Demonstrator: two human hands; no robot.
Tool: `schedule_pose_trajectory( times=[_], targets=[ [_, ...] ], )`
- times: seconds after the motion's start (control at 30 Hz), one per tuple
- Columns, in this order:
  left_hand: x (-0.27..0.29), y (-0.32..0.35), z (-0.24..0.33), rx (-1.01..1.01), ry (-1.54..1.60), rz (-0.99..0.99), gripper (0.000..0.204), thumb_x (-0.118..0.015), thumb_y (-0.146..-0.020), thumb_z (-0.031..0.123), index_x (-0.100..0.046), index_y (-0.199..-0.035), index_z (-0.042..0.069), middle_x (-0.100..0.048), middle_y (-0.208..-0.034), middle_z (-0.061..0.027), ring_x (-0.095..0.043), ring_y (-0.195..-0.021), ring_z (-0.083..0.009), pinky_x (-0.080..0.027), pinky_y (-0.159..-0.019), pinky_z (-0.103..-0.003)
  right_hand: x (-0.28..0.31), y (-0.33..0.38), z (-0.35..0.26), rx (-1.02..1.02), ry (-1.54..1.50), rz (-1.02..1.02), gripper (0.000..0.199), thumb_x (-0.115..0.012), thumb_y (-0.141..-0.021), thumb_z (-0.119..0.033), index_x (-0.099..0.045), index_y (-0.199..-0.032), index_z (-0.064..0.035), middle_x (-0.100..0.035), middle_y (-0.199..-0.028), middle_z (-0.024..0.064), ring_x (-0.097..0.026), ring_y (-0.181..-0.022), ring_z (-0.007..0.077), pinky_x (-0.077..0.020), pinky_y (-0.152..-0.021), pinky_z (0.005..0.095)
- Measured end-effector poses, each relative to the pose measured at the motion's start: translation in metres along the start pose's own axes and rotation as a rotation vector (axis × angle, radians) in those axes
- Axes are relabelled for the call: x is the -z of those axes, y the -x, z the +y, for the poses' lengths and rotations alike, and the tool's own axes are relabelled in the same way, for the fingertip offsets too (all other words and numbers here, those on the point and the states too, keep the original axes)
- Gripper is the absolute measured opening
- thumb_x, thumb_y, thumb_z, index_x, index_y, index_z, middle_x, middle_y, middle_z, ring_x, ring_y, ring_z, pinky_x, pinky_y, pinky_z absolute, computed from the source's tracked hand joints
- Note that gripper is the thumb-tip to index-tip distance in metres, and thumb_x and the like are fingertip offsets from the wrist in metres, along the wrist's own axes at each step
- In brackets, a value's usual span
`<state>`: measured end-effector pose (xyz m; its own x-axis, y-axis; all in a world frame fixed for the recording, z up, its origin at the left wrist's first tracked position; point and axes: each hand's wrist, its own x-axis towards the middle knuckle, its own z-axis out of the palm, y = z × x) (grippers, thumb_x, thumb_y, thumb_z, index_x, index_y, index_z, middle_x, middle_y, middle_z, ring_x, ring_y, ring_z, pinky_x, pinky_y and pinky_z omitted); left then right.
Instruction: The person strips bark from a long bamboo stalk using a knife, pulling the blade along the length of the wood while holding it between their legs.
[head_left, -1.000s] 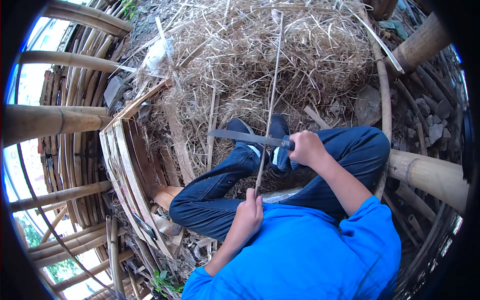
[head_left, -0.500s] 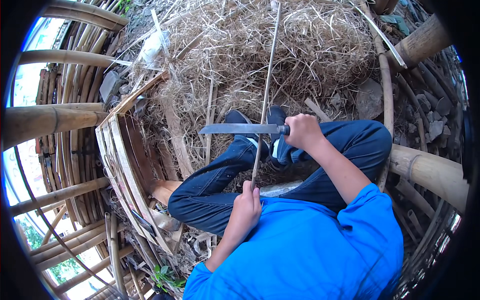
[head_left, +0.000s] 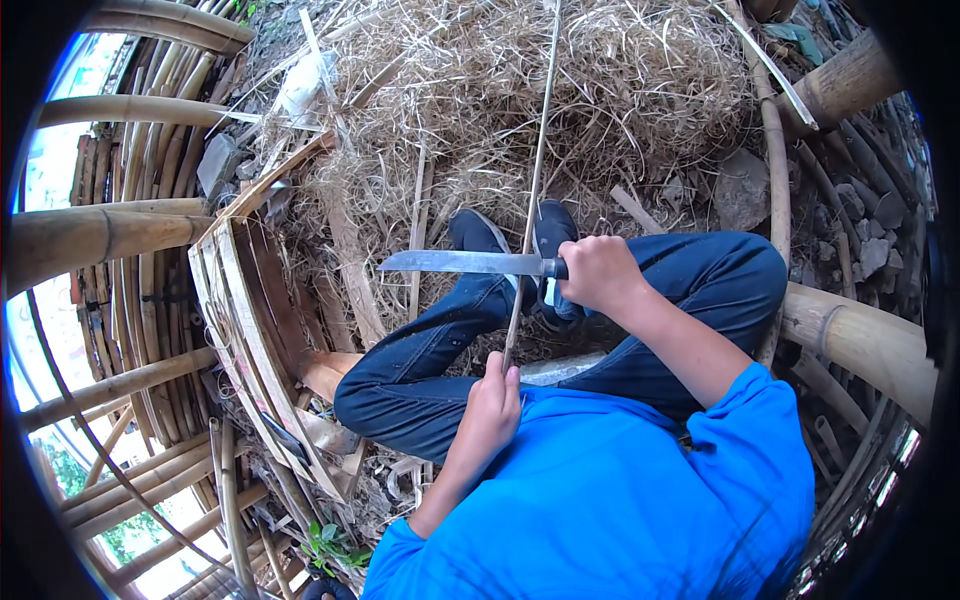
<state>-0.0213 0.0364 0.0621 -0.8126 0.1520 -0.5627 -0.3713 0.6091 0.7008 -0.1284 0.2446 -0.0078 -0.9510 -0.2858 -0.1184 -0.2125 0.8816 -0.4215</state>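
Observation:
My right hand [head_left: 603, 275] is closed around the dark handle of a long, straight-bladed knife [head_left: 450, 262], held level in front of my shins with its tip to the left. The blade crosses a long, thin bamboo strip [head_left: 541, 140] and appears to touch it close to the handle. Near my lap, my left hand [head_left: 491, 402] grips the strip's near end, thumb along it. From there the strip slants up and away between my shoes [head_left: 553, 228], over a heap of shavings [head_left: 640, 90].
A wooden crate [head_left: 250, 330] stands left of my bent knee. Bamboo poles [head_left: 110, 235] form a framework along the left. At right a thick pole [head_left: 860, 335] runs beside my knee, with broken stones [head_left: 743, 190] farther off. A pale plastic bag [head_left: 303, 88] lies at the far left.
My right hand and the knife have shifted slightly left and nearer to me along the strip. My left hand keeps its hold in nearly the same place.

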Motion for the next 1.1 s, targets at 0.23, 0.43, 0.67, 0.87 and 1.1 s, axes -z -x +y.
schedule_pose_trajectory(
  times=[0.23, 0.43, 0.67, 0.87, 1.1],
  targets=[
    [-0.003, -0.003, 0.000, -0.023, -0.015, 0.039, 0.016, -0.041, -0.099, 0.016, -0.043, -0.097, 0.001, -0.050, -0.063, -0.0201, -0.054, -0.057, -0.0364, -0.039, -0.055, -0.044, -0.008, -0.019, 0.017, -0.041, 0.016, 0.060, 0.020, -0.071, -0.065, -0.026, -0.066, -0.069, -0.0066, -0.066, -0.069, 0.0151, -0.067, -0.067, 0.0323, -0.0552, -0.064, 0.0421],
    [0.000, -0.005, -0.001, -0.038, 0.001, 0.009, 0.016, -0.041, -0.099, 0.017, -0.039, -0.098, 0.002, -0.053, -0.067, -0.0284, -0.054, -0.068, -0.0507, -0.037, -0.057, -0.054, -0.002, -0.014, 0.007, -0.121, 0.002, 0.021, 0.021, -0.071, -0.067, -0.027, -0.067, -0.069, -0.0069, -0.065, -0.067, 0.0151, -0.068, -0.068, 0.0325, -0.0552, -0.065, 0.0425],
    [-0.007, 0.003, 0.001, -0.021, 0.009, 0.000, 0.016, -0.040, -0.100, 0.018, -0.041, -0.096, 0.002, -0.048, -0.062, -0.0217, -0.053, -0.058, -0.0402, -0.037, -0.054, -0.045, -0.003, -0.020, 0.035, -0.180, 0.028, 0.015, 0.024, -0.069, -0.071, -0.029, -0.067, -0.073, -0.0046, -0.066, -0.070, 0.0175, -0.068, -0.070, 0.0341, -0.0553, -0.066, 0.0427],
    [-0.003, 0.003, 0.003, -0.007, -0.007, -0.011, 0.015, -0.040, -0.099, 0.017, -0.038, -0.099, 0.002, -0.053, -0.066, -0.0299, -0.054, -0.071, -0.0520, -0.037, -0.058, -0.055, 0.002, -0.039, 0.040, -0.140, 0.105, 0.005, 0.024, -0.071, -0.068, -0.029, -0.068, -0.072, -0.0049, -0.067, -0.072, 0.0164, -0.068, -0.072, 0.0334, -0.0555, -0.069, 0.0418],
    [-0.007, 0.008, 0.001, -0.020, -0.013, -0.009, 0.015, -0.040, -0.099, 0.017, -0.038, -0.099, 0.002, -0.053, -0.066, -0.0300, -0.053, -0.069, -0.0523, -0.036, -0.058, -0.055, 0.007, -0.059, 0.064, -0.305, 0.097, 0.029, 0.023, -0.069, -0.071, -0.026, -0.068, -0.077, -0.0042, -0.068, -0.078, 0.0178, -0.069, -0.075, 0.0340, -0.0560, -0.072, 0.0431]
  ],
)
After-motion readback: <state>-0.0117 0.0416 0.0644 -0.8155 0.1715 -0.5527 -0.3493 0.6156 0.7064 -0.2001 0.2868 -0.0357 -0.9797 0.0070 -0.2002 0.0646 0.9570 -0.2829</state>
